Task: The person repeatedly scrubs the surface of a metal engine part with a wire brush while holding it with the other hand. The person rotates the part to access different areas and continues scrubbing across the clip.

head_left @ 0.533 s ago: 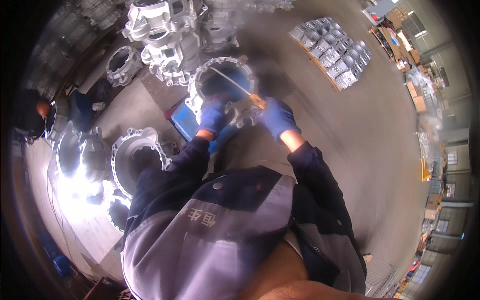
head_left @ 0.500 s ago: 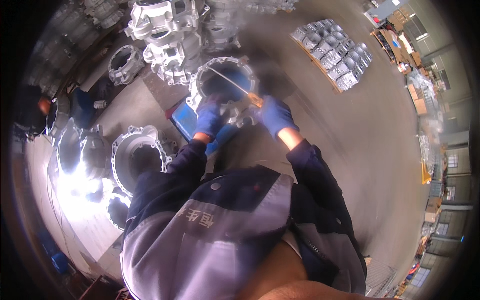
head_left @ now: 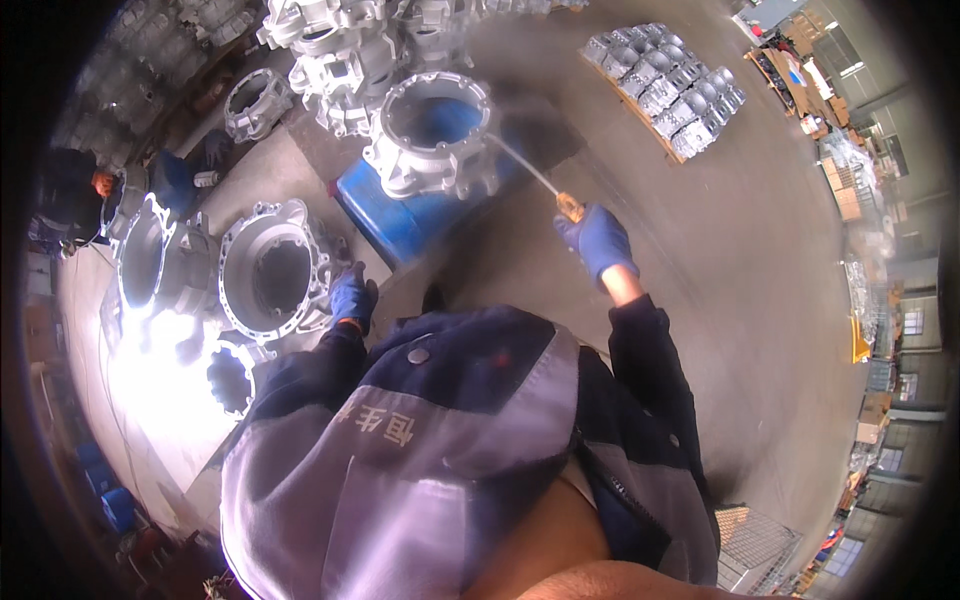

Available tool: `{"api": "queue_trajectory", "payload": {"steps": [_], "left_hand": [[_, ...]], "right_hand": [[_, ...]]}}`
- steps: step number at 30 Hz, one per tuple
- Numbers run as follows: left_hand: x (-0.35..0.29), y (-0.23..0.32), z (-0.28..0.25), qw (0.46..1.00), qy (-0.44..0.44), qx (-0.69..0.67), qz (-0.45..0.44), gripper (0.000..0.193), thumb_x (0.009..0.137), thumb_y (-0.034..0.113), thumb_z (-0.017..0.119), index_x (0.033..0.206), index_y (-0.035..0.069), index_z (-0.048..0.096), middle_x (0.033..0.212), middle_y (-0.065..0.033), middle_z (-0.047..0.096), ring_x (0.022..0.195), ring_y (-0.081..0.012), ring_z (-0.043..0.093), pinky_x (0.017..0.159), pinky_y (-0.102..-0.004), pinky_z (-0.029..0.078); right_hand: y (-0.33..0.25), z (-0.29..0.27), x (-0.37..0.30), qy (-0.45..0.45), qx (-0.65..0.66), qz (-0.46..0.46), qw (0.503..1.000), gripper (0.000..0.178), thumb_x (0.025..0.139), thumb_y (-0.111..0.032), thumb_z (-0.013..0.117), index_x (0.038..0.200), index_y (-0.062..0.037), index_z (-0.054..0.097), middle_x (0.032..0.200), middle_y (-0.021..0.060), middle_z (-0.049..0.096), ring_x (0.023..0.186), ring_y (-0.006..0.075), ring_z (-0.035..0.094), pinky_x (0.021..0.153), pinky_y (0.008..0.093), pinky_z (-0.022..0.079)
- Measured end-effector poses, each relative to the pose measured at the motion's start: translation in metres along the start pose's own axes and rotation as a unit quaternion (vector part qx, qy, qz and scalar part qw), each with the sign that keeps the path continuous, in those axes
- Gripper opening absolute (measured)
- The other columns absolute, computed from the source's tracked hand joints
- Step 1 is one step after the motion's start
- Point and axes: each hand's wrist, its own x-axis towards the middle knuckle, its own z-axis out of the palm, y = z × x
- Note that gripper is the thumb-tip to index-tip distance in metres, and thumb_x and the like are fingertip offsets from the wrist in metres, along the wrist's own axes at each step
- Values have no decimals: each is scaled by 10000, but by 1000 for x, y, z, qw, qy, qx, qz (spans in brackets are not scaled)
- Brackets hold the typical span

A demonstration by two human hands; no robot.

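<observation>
Floor (head_left: 760, 260): grey concrete is spreading out to the right of both hands, with a pallet of small castings (head_left: 665, 85) lying well beyond the right hand.
Blue stand (head_left: 420, 215): it is sitting ahead of the person, between the two hands, and bearing the ring-shaped casting.
Ring-shaped casting (head_left: 432, 135): this aluminium housing is standing upright on the stand, ahead and to the left of the right hand, its bore facing up.
Second housing (head_left: 272, 272): it is lying just beside the left hand, on its outer side.
Rod tool (head_left: 530, 172): the thin shaft is running from the right hand up to the rim of the ring-shaped casting, with the yellow handle at the glove.
Right hand (head_left: 598, 240): blue-gloved, it is gripping the tool's handle in a closed fist.
Left hand (head_left: 352, 298): blue-gloved, it is resting at the edge of the second housing; whether the fingers are clasping it I cannot tell.
Step in hand: judging by the pose, the person is working the tool tip along the casting's rim.
Next move: it is likely calling for a steady tip kept on the rim.
</observation>
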Motion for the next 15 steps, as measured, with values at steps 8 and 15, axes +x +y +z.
{"api": "queue_trajectory", "payload": {"steps": [8,15], "left_hand": [[7,53,4,997,-42,-40,53,369,759,223,636,1093,68,611,1021,-187,650,949,-380,606,857,-451,468],[103,95,-35,981,67,-44,179,542,767,311,673,1246,90,546,1154,-181,606,1082,-368,555,927,-446,429]], "right_hand": [[-26,35,-51,-59,55,-122,989,412,785,-438,661,922,-50,678,890,214,668,847,398,642,734,437,513],[9,35,-18,47,194,70,977,430,791,-428,655,966,-35,671,851,209,672,793,373,657,705,416,516]]}}
